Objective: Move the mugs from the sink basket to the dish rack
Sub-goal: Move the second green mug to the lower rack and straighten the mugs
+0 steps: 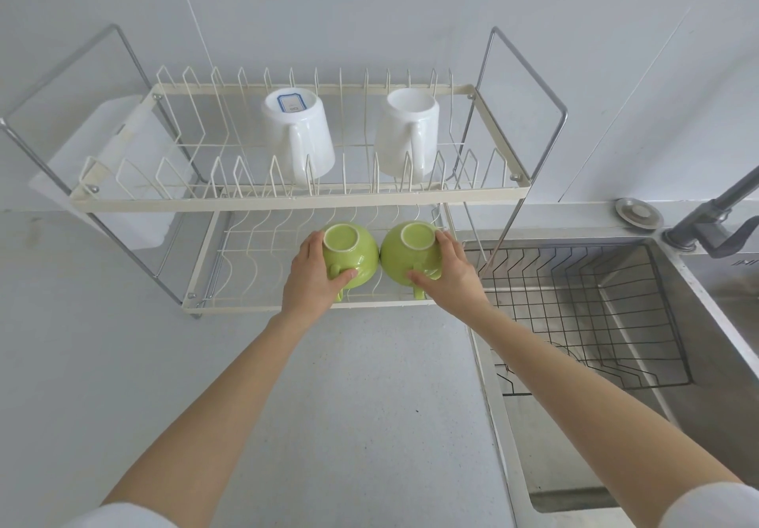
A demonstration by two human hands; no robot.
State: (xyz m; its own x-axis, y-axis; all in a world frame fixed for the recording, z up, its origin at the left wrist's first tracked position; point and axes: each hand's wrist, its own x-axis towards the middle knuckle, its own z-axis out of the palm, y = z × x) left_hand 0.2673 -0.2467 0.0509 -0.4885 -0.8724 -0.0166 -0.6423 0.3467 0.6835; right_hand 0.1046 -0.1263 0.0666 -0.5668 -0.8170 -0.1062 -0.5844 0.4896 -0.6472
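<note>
Two green mugs stand upside down, side by side, on the lower tier of the cream wire dish rack [263, 306]. My left hand [311, 277] grips the left green mug [356, 254] and my right hand [451, 273] grips the right green mug [400, 258]; both handles point toward me. On the upper tier two white mugs rest upside down, one with a blue label on its base [302, 137] and a plain one [404, 133]. The dark wire sink basket [583, 305] in the sink to the right holds no mug that I can see.
The steel sink [706, 396] fills the right side, with a grey faucet [714, 215] and a round metal cap [638, 214] at its back edge. A white plastic tray [102, 182] leans behind the rack's left end. Pale countertop [349, 425] lies in front of the rack.
</note>
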